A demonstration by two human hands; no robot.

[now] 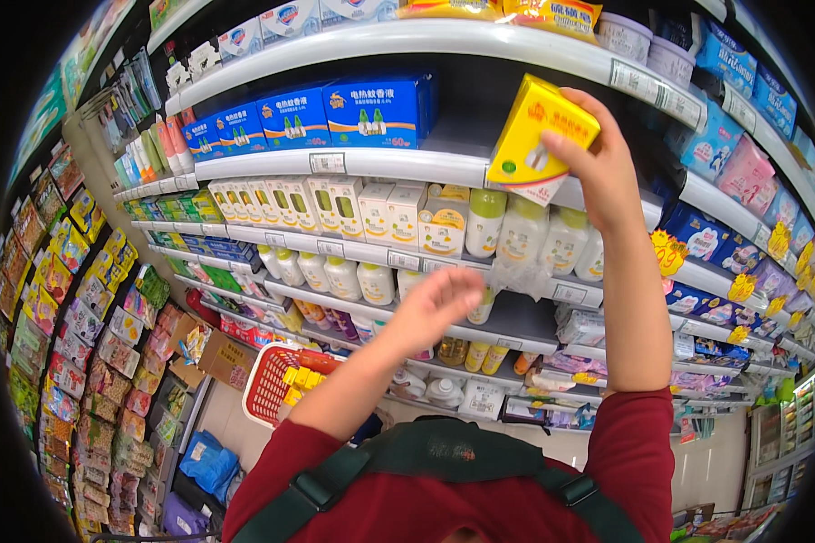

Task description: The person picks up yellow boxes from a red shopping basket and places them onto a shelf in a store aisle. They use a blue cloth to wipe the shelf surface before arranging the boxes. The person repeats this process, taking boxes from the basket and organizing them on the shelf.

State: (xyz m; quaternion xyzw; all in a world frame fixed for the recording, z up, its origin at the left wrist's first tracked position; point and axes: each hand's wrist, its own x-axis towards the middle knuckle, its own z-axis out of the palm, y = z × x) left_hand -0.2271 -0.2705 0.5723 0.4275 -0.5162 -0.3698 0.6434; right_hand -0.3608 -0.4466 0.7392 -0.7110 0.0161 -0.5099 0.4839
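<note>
My right hand point(594, 159) grips a yellow cardboard box point(540, 139) by its right side, tilted in front of a dark stretch of shelf. To its left on that shelf stand blue boxes of electric mosquito-repellent liquid point(373, 112). My left hand point(445, 298) hangs lower, fingers loosely curled and holding nothing, before the shelves of white bottles point(377, 282). Between the hands, clear plastic wrap point(524, 271) covers a white bottle with a green cap on the middle shelf. White cartons point(387, 210) stand to the left of the capped bottles.
A red and white plastic basket point(265, 387) with small yellow boxes point(302, 380) stands low at the left, near an open cardboard box point(227, 356). Blue plastic bags point(208, 458) lie below it. Snack racks point(98, 326) line the left; packaged goods point(710, 153) fill shelves at the right.
</note>
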